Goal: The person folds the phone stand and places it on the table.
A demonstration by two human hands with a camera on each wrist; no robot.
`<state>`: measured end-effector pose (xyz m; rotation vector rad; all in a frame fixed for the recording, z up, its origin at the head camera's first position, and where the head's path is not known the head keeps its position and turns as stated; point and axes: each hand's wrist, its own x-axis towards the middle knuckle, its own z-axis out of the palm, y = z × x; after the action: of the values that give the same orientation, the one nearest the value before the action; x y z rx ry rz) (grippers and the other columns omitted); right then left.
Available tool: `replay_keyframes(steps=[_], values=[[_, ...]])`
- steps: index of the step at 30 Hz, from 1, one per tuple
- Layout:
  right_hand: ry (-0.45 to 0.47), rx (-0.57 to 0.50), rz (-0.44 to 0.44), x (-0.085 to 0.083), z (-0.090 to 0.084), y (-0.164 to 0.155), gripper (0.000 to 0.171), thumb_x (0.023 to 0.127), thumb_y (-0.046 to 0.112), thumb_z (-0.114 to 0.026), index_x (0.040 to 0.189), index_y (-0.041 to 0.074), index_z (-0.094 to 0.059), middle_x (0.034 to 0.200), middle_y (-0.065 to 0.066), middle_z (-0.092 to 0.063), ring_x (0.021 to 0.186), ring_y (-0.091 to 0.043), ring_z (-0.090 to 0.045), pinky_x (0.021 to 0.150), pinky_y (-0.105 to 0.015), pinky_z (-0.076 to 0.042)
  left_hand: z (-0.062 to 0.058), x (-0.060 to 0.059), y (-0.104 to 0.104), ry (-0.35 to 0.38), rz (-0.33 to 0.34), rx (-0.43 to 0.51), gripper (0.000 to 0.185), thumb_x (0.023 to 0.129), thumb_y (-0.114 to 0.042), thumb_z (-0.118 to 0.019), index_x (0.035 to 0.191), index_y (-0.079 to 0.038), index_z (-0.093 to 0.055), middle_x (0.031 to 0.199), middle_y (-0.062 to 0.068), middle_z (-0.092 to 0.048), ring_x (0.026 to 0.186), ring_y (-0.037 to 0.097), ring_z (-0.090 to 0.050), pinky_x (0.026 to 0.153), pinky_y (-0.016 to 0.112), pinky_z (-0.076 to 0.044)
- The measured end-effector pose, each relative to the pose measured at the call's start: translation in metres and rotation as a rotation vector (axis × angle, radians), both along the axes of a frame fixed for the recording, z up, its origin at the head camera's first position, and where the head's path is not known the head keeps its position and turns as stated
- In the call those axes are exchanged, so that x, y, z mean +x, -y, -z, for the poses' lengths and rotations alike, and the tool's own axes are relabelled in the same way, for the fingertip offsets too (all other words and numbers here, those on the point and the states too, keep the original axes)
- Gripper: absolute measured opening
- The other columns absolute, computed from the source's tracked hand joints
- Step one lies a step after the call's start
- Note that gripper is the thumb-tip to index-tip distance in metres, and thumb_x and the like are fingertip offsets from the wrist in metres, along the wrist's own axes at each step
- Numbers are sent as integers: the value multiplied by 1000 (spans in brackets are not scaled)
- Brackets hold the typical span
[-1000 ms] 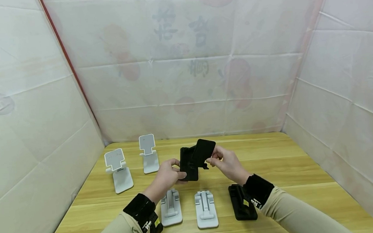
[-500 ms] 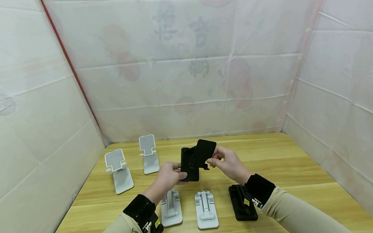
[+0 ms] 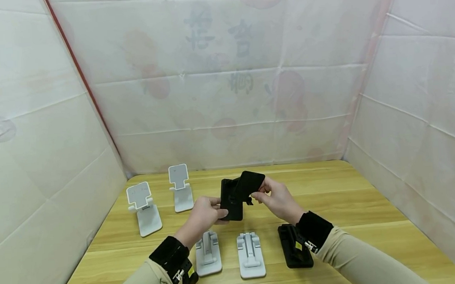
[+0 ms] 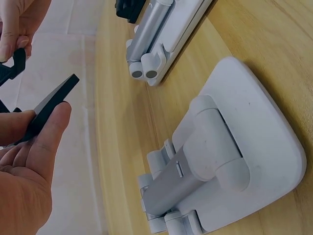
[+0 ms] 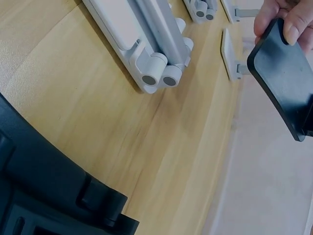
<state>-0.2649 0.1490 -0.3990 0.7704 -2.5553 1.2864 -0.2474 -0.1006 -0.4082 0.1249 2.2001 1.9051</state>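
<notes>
A black phone stand (image 3: 231, 210) is held up above the middle of the table, partly unfolded. My left hand (image 3: 204, 212) pinches its flat base at the left edge, thumb on the near face and fingers behind. In the right wrist view, the underside of that base (image 5: 279, 73) shows with the left thumb over its edge. The stand's phone plate (image 3: 250, 184) leans to the right, overlapping the base in the head view. My right hand (image 3: 278, 201) pinches this plate by its lower right edge; a small hooked lip (image 4: 18, 61) shows beside its fingertips in the left wrist view.
Two unfolded white phone stands (image 3: 149, 219) stand at the back left. Closer in lie two folded white stands, one beside the left wrist (image 3: 209, 261), the other in the middle (image 3: 251, 258). A folded black stand (image 3: 295, 250) lies by the right wrist. Cloth walls (image 3: 227, 146) enclose the table.
The phone plate has tilted very slightly, its top corner now a touch lower and further right. Both hands keep their hold in nearly the same place.
</notes>
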Motion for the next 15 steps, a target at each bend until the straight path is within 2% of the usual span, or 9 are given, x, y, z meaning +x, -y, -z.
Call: replay_keyframes(steps=[7,10,15], values=[[-60,26,34,-1,1,3,11,99,15,-68,100,15,-56,85,0,-64,81,-15,-60,75,-30,-49,-1,1,1,1,7,8,53,96,8,-61,145,14,-45,134,34,-58,114,40,-67,82,37,-66],[-89,27,36,-1,1,4,12,99,13,-69,100,14,-57,85,2,-63,78,-12,-60,72,-28,-50,-2,2,1,-1,14,9,54,96,8,-61,146,15,-43,136,35,-56,116,41,-67,83,38,-66],[-188,59,49,-1,1,5,14,96,10,-71,99,14,-58,86,7,-62,75,-5,-57,69,-26,-51,-3,5,0,-12,21,6,56,96,8,-63,147,16,-40,139,38,-53,118,42,-65,83,40,-66]])
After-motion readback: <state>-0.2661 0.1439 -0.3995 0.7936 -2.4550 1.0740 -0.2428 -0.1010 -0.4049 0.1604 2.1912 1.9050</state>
